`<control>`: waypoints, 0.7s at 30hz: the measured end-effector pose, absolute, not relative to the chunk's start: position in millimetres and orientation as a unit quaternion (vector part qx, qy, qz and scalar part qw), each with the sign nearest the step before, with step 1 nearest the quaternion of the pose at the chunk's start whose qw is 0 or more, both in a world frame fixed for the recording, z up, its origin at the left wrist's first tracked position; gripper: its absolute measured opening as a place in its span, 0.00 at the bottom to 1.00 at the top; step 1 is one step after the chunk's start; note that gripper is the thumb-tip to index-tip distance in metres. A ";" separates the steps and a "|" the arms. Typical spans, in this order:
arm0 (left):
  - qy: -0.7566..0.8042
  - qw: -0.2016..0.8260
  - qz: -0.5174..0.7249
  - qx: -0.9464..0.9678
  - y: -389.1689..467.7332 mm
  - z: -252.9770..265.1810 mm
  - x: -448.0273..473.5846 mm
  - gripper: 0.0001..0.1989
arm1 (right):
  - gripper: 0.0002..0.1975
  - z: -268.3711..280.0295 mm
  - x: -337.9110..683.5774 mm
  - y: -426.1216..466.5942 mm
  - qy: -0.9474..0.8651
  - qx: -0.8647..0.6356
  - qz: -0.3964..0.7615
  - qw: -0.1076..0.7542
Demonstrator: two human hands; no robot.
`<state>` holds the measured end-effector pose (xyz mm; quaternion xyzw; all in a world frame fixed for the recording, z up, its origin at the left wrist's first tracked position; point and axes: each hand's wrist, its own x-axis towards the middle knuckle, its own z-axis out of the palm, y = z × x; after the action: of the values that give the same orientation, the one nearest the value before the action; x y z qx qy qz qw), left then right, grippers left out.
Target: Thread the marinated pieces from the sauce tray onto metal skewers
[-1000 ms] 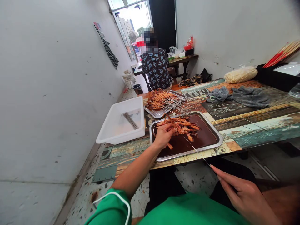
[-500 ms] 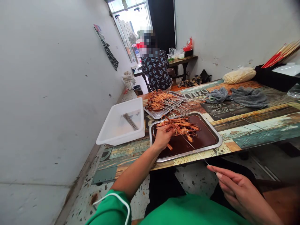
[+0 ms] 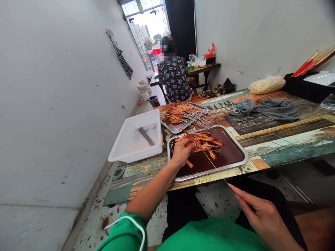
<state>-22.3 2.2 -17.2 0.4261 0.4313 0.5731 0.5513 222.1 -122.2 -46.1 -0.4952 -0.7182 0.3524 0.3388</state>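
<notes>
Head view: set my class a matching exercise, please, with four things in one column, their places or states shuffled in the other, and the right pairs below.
Things
1. Left hand
2. Right hand
3. White tub
4. Grey cloths

Places or states
A. Has thin metal rods inside
B. Lying on the patterned table
C. Pinching a thin skewer
D. At the reddish-brown food, over the tray of dark liquid

Pairs: 1-D, 2-C, 3-A, 4-B

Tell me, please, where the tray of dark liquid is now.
In the head view, the tray of dark liquid lies by the near edge of the table, right of the white tub and under the left hand.
</notes>
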 end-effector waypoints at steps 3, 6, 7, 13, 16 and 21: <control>0.427 0.556 0.569 0.430 0.7 -14.4 -22.2 0.10 | 0.17 -43.5 228.7 -119.0 -0.729 -0.495 0.349 0.318; 0.427 0.548 0.561 0.450 -0.6 -13.7 -21.4 0.10 | 0.17 -39.6 235.0 -115.2 -0.714 -0.506 0.368 0.313; 0.429 0.538 0.558 0.464 -0.8 -14.1 -21.2 0.09 | 0.17 -38.3 236.1 -114.2 -0.704 -0.512 0.379 0.315; 0.432 0.500 0.545 0.516 -0.1 -18.6 -21.9 0.09 | 0.15 -32.5 230.0 -112.7 -0.565 -0.546 0.518 0.338; 0.428 0.524 0.552 0.487 -0.1 -19.4 -21.4 0.11 | 0.22 -33.4 222.8 -115.3 -0.412 -0.536 0.648 0.351; 0.434 0.551 0.566 0.434 -0.6 -18.9 -19.6 0.11 | 0.26 -39.1 216.8 -119.8 -0.275 -0.486 0.754 0.346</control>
<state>-19.6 -0.6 -18.9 0.4337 0.4342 0.5655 0.5510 216.8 -119.8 -39.1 -0.4858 -0.2747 0.7542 0.3459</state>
